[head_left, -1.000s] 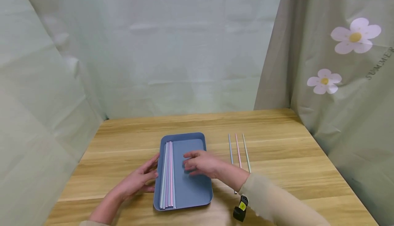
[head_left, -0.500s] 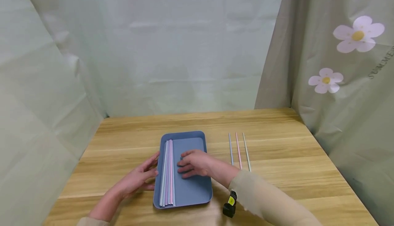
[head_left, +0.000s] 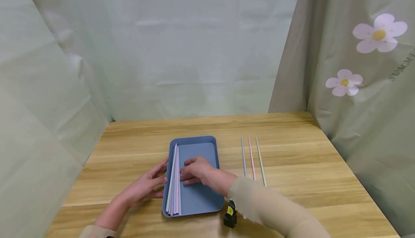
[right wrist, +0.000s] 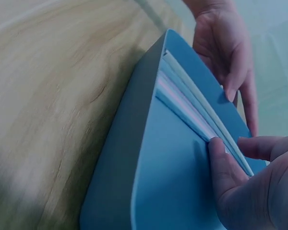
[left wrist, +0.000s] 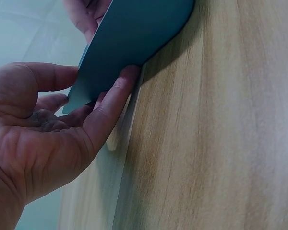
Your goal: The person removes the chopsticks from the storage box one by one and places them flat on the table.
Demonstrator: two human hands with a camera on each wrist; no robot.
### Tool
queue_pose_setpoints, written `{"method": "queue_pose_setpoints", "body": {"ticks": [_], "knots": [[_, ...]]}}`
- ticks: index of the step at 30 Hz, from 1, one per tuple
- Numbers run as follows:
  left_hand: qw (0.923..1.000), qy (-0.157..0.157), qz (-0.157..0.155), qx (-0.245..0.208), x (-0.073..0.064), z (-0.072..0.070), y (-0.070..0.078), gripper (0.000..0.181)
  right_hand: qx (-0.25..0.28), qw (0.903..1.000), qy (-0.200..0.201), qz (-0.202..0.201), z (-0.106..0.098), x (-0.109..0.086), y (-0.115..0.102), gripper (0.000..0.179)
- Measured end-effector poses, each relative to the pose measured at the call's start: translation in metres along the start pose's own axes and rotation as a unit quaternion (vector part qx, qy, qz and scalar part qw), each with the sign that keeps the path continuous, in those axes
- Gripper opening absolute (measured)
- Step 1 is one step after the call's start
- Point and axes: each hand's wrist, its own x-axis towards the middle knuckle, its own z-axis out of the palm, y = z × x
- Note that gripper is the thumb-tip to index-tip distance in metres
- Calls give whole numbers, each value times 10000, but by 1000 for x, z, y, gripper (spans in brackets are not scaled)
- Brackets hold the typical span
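A blue-grey tray (head_left: 202, 198) lies on the table, tilted slightly. Along its left side rests a bundle of pastel chopsticks (head_left: 175, 187), close together at the far end and fanned out at the near end. My left hand (head_left: 146, 187) touches the tray's left wall from outside, its fingers spread. In the left wrist view a finger (left wrist: 127, 74) lies along the base of that wall. My right hand (head_left: 199, 171) is over the tray, its fingertips against the bundle's right side. The right wrist view shows thumb and finger close about the chopsticks (right wrist: 197, 108); a firm grip cannot be made out.
Three separate chopsticks, blue (head_left: 244, 158), pink (head_left: 251, 158) and green (head_left: 260, 162), lie on the wooden table (head_left: 301, 180) right of the tray. My right sleeve (head_left: 269, 202) covers their near ends. Curtains (head_left: 207, 50) stand behind and beside the table.
My right hand has moved left across the tray to the chopsticks. The bundle has shifted left, drawn together at its far end. The left hand stays at the tray's side.
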Motion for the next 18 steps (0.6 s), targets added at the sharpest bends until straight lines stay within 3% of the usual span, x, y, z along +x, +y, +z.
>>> {"method": "queue_pose_setpoints", "body": {"ticks": [8,18], "knots": [[10000,25,-37,-9,0,0,2,78,-329,9985,151,-403,4,6,4,44],[10000,9,-52,-10,0,-1,1,79,276,9996,82,-10,0,2,3,36]]}}
